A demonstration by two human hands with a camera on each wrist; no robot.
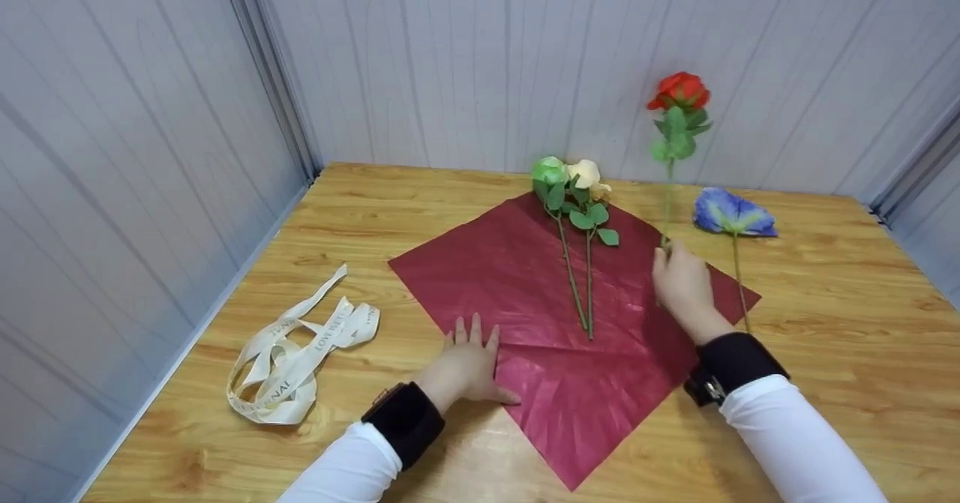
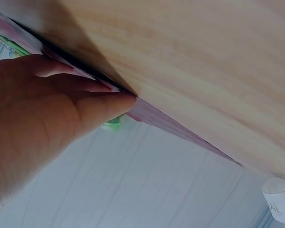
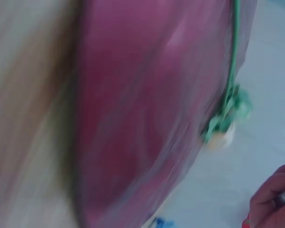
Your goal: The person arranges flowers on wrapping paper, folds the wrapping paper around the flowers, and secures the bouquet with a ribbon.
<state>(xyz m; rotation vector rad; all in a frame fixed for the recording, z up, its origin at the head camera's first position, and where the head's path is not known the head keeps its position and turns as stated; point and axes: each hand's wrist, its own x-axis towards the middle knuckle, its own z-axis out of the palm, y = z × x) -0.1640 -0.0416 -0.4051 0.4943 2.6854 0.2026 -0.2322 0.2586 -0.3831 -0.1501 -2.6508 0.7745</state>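
Note:
My right hand [image 1: 682, 282] grips the stem of a red rose [image 1: 679, 92], holding it upright over the right part of a dark red wrapping sheet [image 1: 517, 285]. The bloom stands high against the back wall. My left hand [image 1: 469, 364] rests with spread fingers on the sheet's left edge; in the left wrist view its fingers [image 2: 106, 107] lie along that edge. A green-white rose [image 1: 550, 171] and a cream rose [image 1: 585, 173] lie side by side on the sheet, blooms at its far corner and stems toward me. The right wrist view is blurred, showing only part of the hand [image 3: 275, 199].
A blue-purple flower [image 1: 735, 214] lies to the right, its stem crossing the sheet's right corner and partly hidden by my right wrist. A loose heap of printed white ribbon [image 1: 300, 360] lies at the left of the wooden table [image 1: 847, 353]. Panelled walls [image 1: 465, 61] enclose the table.

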